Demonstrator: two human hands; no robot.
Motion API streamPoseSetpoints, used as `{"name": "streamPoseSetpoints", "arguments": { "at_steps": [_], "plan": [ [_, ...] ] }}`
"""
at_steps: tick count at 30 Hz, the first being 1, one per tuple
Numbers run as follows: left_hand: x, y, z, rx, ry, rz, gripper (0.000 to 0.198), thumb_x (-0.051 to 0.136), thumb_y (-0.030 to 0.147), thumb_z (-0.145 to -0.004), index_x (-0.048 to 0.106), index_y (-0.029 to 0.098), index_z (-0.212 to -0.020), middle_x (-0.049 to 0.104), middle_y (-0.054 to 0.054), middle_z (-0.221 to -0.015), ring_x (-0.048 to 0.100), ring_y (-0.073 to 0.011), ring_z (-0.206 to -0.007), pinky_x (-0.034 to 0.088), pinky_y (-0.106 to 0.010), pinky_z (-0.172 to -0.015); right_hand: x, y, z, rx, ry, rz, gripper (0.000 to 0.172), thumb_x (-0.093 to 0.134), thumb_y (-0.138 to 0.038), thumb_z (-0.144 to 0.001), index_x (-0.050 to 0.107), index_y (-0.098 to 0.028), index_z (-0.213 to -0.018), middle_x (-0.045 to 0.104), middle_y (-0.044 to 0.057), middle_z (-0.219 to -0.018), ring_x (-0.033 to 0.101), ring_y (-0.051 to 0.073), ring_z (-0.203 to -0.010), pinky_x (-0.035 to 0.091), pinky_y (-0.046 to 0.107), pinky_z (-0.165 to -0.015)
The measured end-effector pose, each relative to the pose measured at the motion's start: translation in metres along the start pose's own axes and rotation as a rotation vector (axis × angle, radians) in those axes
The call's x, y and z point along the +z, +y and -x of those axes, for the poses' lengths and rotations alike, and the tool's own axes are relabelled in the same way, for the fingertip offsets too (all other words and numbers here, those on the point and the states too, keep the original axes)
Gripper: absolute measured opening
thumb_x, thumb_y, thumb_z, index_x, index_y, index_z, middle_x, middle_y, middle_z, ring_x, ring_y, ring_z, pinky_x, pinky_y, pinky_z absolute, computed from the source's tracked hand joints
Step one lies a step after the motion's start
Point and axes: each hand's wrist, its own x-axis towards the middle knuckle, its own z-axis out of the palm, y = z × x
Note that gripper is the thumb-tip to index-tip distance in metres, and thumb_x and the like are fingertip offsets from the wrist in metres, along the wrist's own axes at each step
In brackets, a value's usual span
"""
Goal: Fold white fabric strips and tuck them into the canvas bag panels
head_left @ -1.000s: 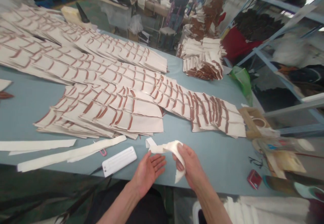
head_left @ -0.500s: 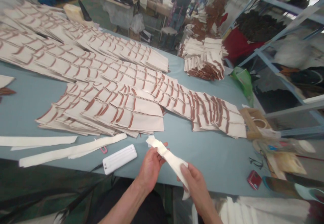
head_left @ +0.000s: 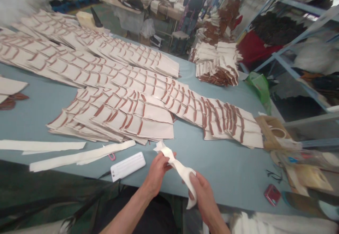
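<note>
A cream fabric strip (head_left: 182,170) stretches between my two hands above the front of the table. My left hand (head_left: 158,170) pinches it near its far end, where a loose tip sticks out past the fingers. Lower down, my right hand (head_left: 201,191) grips the strip between thumb and fingers, and its near end hangs down in a curl. Left of my left hand lies a white oblong device (head_left: 128,166) with a cable. Beyond it, another cream strip (head_left: 79,156) rests flat beside a pink clip (head_left: 111,156).
Overlapping cream pieces with brown edges (head_left: 156,115) cover much of the blue table (head_left: 185,147). A further stack (head_left: 218,63) stands at the back right. At the right are a cardboard box (head_left: 267,130) and a small red object (head_left: 272,194). A person (head_left: 194,4) stands in the background.
The strip is bent more now, and its near end curls inward under my right hand. My left fingers have closed further over it. The view has shifted slightly.
</note>
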Motion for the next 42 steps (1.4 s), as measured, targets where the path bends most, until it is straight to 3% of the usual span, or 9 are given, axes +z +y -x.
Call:
{"name": "streamPoseSetpoints", "arguments": {
  "at_steps": [9, 18, 22, 24, 27, 32, 36, 39, 42],
  "plan": [
    [0.02, 0.025, 0.024, -0.021, -0.302, 0.044, 0.04, 0.073, 0.034, -0.076, 0.078, 0.019, -0.113, 0.077, -0.014, -0.115, 0.068, -0.0343, -0.11, 0.053, -0.041, -0.091, 0.002, -0.072, 0.011, -0.061, -0.151, -0.37, 0.052, 0.076, -0.065, -0.086, 0.079, -0.017, -0.106, 0.076, 0.012, -0.09, 0.049, 0.013, -0.055, 0.041, 0.027, -0.05],
    [0.032, 0.049, 0.056, -0.03, -0.462, -0.102, 0.035, 0.077, 0.034, -0.075, 0.082, 0.017, -0.105, 0.081, -0.018, -0.111, 0.072, -0.0374, -0.104, 0.054, -0.042, -0.087, 0.011, -0.141, 0.031, -0.114, -0.191, -0.344, 0.052, 0.07, -0.075, -0.082, 0.079, -0.024, -0.088, 0.079, 0.013, -0.082, 0.053, 0.02, -0.05, 0.042, 0.034, -0.049],
    [0.009, 0.044, 0.066, 0.346, -0.019, -0.416, 0.024, 0.072, 0.045, -0.086, 0.077, 0.021, -0.087, 0.078, -0.011, -0.075, 0.071, -0.0297, -0.071, 0.057, -0.04, -0.071, 0.022, -0.173, 0.042, -0.176, -0.158, -0.456, 0.039, 0.082, -0.065, -0.079, 0.082, -0.026, -0.083, 0.081, 0.014, -0.087, 0.07, 0.028, -0.067, 0.041, 0.03, -0.047],
    [-0.002, 0.041, 0.061, 0.53, 0.235, -0.518, 0.019, 0.072, 0.04, -0.086, 0.074, 0.023, -0.093, 0.078, -0.01, -0.087, 0.072, -0.0306, -0.082, 0.058, -0.042, -0.078, 0.027, -0.186, 0.047, -0.223, -0.147, -0.544, 0.027, 0.087, -0.054, -0.079, 0.082, -0.028, -0.083, 0.081, 0.012, -0.088, 0.076, 0.032, -0.085, 0.041, 0.027, -0.047],
    [-0.008, 0.042, 0.043, 0.699, 0.365, -0.604, 0.045, 0.074, 0.033, -0.083, 0.066, 0.022, -0.126, 0.07, -0.014, -0.132, 0.063, -0.0349, -0.122, 0.049, -0.051, -0.107, 0.033, -0.199, 0.054, -0.284, -0.184, -0.622, 0.018, 0.083, -0.046, -0.087, 0.082, -0.028, -0.089, 0.082, 0.01, -0.098, 0.077, 0.033, -0.1, 0.044, 0.025, -0.049],
    [0.007, 0.06, 0.002, 0.903, 0.356, -0.738, 0.076, 0.074, 0.027, -0.08, 0.046, 0.016, -0.15, 0.049, -0.021, -0.16, 0.04, -0.0348, -0.152, 0.026, -0.054, -0.128, 0.035, -0.209, 0.061, -0.361, -0.228, -0.604, 0.021, 0.074, -0.046, -0.095, 0.082, -0.028, -0.103, 0.081, 0.012, -0.114, 0.074, 0.033, -0.114, 0.047, 0.027, -0.053],
    [0.023, 0.082, -0.02, 0.94, 0.228, -0.795, 0.07, 0.07, 0.027, -0.08, 0.052, 0.016, -0.147, 0.056, -0.018, -0.156, 0.048, -0.0352, -0.147, 0.032, -0.052, -0.125, 0.033, -0.213, 0.064, -0.416, -0.254, -0.576, 0.023, 0.069, -0.047, -0.099, 0.082, -0.028, -0.105, 0.081, 0.013, -0.116, 0.074, 0.033, -0.114, 0.047, 0.028, -0.052],
    [0.03, 0.093, -0.023, 0.913, 0.131, -0.815, 0.042, 0.06, 0.028, -0.087, 0.068, 0.019, -0.127, 0.077, -0.011, -0.124, 0.069, -0.0307, -0.115, 0.051, -0.042, -0.101, 0.032, -0.218, 0.065, -0.436, -0.279, -0.586, 0.022, 0.067, -0.045, -0.1, 0.082, -0.029, -0.104, 0.081, 0.012, -0.115, 0.075, 0.032, -0.114, 0.049, 0.027, -0.053],
    [0.031, 0.094, -0.022, 0.851, 0.123, -0.816, 0.03, 0.05, 0.035, -0.097, 0.076, 0.02, -0.101, 0.073, -0.002, -0.074, 0.065, -0.0224, -0.069, 0.049, -0.033, -0.068, 0.03, -0.222, 0.066, -0.44, -0.302, -0.61, 0.022, 0.067, -0.044, -0.1, 0.083, -0.029, -0.1, 0.08, 0.011, -0.119, 0.074, 0.031, -0.117, 0.051, 0.026, -0.054]
  ]
}}
